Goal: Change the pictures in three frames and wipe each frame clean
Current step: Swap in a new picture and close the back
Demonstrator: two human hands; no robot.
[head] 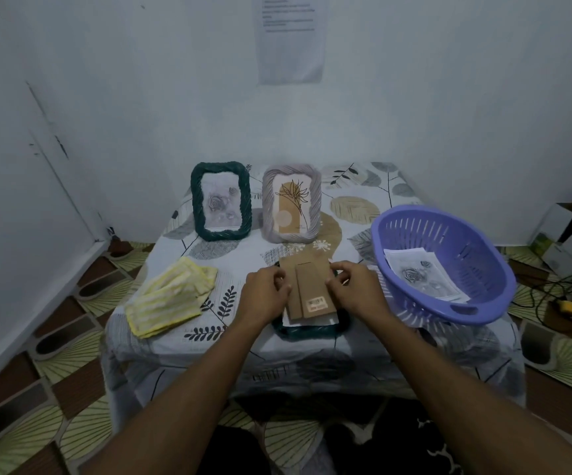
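A dark green frame [312,329] lies face down near the table's front edge. Its brown backing board [310,286] with a barcode sticker rests on top, with a white sheet edge showing under it. My left hand [266,289] grips the board's left edge and my right hand [353,286] grips its right edge. At the back stand a second dark green frame [221,201] with a grey rose print and a light grey frame [291,202] with a flower drawing. A yellow striped cloth [171,296] lies folded at the left.
A purple slotted basket [445,262] at the right of the table holds rose prints [421,275]. The table wears a leaf-pattern cloth [243,255]. Boxes [565,234] and cables [552,296] lie on the floor at the right. Walls stand close behind and to the left.
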